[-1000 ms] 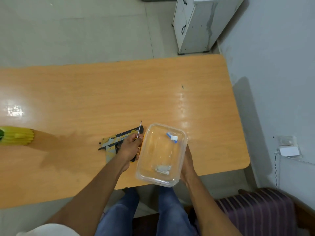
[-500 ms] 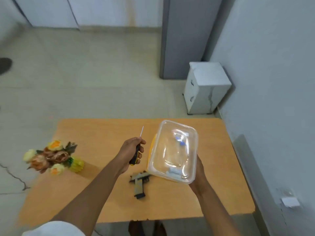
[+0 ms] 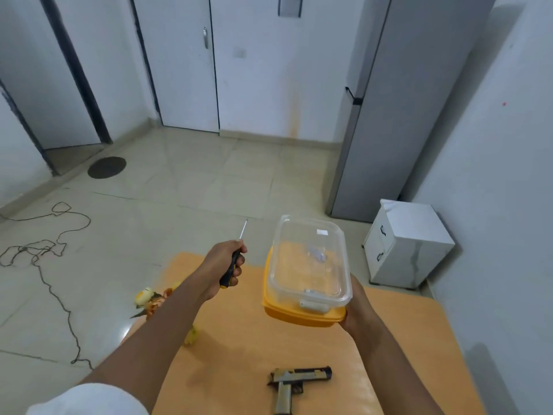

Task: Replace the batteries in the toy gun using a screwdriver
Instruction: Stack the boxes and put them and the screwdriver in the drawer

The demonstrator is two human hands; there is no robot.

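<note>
Lying on the pale tiled floor at far left was a loose dark cord point(image 3: 45, 250), and a bunch of yellow and orange artificial flowers point(image 3: 149, 301) showed at the left edge of the orange wooden desk point(image 3: 239, 354). Further right, the left hand point(image 3: 223, 265) was raised above the desk, its fingers point(image 3: 236, 269) wrapped around the black-and-yellow handle of a slim screwdriver point(image 3: 232, 265) whose thin metal shaft pointed up and away. Right of it, the right hand point(image 3: 357, 310) held up a clear plastic container on a yellow lid point(image 3: 308, 271) from its near right corner; small pale items inside were too blurred to name, perhaps batteries. The tan and black toy gun point(image 3: 294, 384) lay flat on the desk near the bottom edge, well apart from both hands. Judging by this, the gun looked untouched: unscrewing its cover, swapping batteries and closing up all remained.
</note>
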